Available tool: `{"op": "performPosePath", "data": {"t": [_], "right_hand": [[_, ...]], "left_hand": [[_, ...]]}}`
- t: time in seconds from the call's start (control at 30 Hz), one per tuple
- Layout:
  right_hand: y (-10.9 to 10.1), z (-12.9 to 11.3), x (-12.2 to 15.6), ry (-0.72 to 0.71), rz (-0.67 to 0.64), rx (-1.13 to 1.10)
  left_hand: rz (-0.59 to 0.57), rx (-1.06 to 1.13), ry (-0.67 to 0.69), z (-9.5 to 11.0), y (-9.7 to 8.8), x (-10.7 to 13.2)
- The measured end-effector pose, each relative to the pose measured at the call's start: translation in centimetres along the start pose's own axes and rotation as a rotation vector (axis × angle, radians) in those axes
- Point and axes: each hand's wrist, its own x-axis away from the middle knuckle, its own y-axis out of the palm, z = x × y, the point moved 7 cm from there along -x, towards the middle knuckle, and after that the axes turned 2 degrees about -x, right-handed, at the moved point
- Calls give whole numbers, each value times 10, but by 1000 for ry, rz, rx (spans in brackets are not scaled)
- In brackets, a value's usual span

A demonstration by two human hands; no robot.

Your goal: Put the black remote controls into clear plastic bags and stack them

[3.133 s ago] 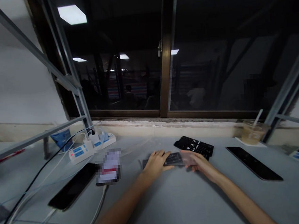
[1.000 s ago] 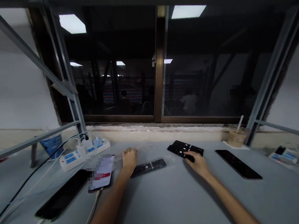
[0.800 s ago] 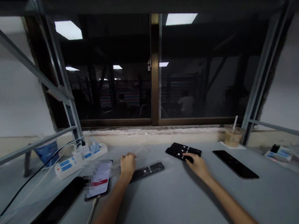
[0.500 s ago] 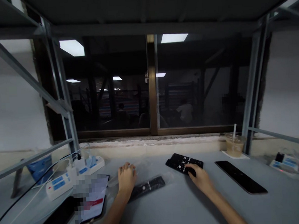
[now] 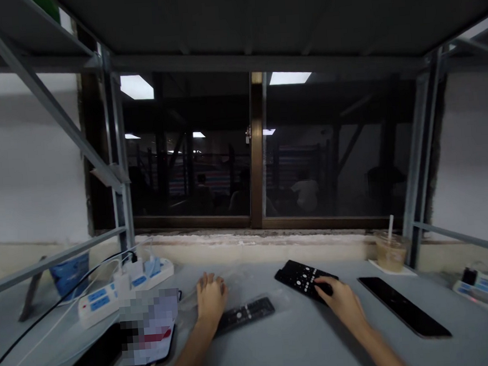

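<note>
Resting on the table (image 5: 305,343), your left hand (image 5: 211,300) lies loosely curled on clear wrapping (image 5: 239,278), touching the left end of the slim remote (image 5: 248,314). Your right hand (image 5: 343,304) lays its fingertips on the wide remote (image 5: 301,276). Whether either hand grips, I cannot tell.

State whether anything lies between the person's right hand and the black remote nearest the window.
Nothing visible does: the right hand rests directly on the near end of the black remote, with no gap showing between them.
</note>
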Motion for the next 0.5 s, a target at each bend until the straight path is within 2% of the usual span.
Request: {"op": "performPosePath", "data": {"t": [0.33,0.5], "right_hand": [[0,-11,6,-62,59,84],[1,-9,6,-90,70,70]], "left_hand": [[-19,108,-8,0,-6,4],[85,225,61,5,-13,5]]}}
